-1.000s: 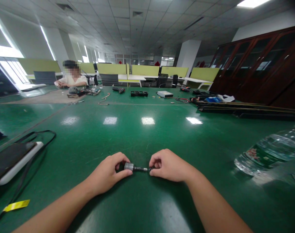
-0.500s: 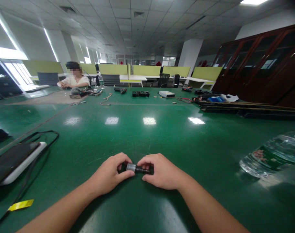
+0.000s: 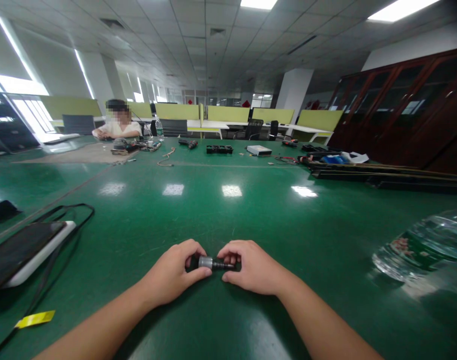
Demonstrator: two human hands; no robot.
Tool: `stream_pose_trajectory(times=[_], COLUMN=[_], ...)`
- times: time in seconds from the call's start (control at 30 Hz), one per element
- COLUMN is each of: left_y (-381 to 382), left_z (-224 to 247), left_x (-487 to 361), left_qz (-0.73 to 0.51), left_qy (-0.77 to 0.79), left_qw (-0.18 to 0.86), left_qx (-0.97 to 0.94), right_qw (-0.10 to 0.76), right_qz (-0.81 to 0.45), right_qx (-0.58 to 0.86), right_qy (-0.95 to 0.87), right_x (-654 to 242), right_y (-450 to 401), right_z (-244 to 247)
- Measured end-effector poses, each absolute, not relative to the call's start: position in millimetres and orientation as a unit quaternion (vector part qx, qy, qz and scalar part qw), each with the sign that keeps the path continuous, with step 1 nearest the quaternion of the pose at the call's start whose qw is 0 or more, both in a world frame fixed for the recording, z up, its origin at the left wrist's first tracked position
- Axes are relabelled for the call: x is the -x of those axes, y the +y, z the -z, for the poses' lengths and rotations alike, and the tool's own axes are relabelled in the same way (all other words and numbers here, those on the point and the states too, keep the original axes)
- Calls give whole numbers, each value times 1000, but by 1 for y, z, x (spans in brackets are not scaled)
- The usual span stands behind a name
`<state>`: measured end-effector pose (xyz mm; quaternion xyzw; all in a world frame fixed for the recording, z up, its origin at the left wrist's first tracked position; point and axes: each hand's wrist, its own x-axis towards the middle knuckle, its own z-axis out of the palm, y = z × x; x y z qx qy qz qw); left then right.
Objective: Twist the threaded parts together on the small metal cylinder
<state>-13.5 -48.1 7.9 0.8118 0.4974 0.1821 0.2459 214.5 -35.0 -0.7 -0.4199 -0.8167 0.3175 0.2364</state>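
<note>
A small cylindrical metal part with a silver collar and a dark ribbed shaft (image 3: 205, 262) lies sideways between my hands, low over the green table. My left hand (image 3: 177, 267) is closed on its collar end, thumb in front and fingers behind. What sits inside that palm is mostly hidden. Around the thin shaft end curls my right hand (image 3: 254, 267), fingertips behind it and thumb just below, in a loose grip. The shaft's tip shows between the thumb and fingers.
A phone on a white block (image 3: 33, 250) with a black strap lies at left. At right a water bottle (image 3: 419, 245) lies on its side. Across the green table (image 3: 198, 210) are a power drill (image 3: 188, 143), a black bracket (image 3: 219, 149), a white box (image 3: 259, 150) and a seated person (image 3: 117, 125).
The view has tilted up slightly, so everything sits a little lower. My right fingers have shifted along the shaft and loosened slightly; my left hand keeps its hold on the collar.
</note>
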Motion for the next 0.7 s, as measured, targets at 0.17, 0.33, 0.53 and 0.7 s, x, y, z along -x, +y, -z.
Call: stream_pose_trajectory(times=[0.17, 0.33, 0.53, 0.7], left_y=[-47, -47, -47, -47], left_z=[-6, -5, -3, -4], left_x=[13, 14, 16, 17], left_qz=[-180, -177, -185, -188], left_qy=[500, 506, 498, 477], left_qw=[247, 250, 260, 262], left_qx=[-811, -806, -806, -817], right_qw=[233, 247, 253, 256], right_qz=[-293, -281, -278, -276], right_qx=[422, 423, 420, 414], right_qy=[-826, -825, -826, -829], right_x=[-210, -204, -202, -200], right_y=[-34, -35, -35, -36], right_z=[3, 7, 7, 5])
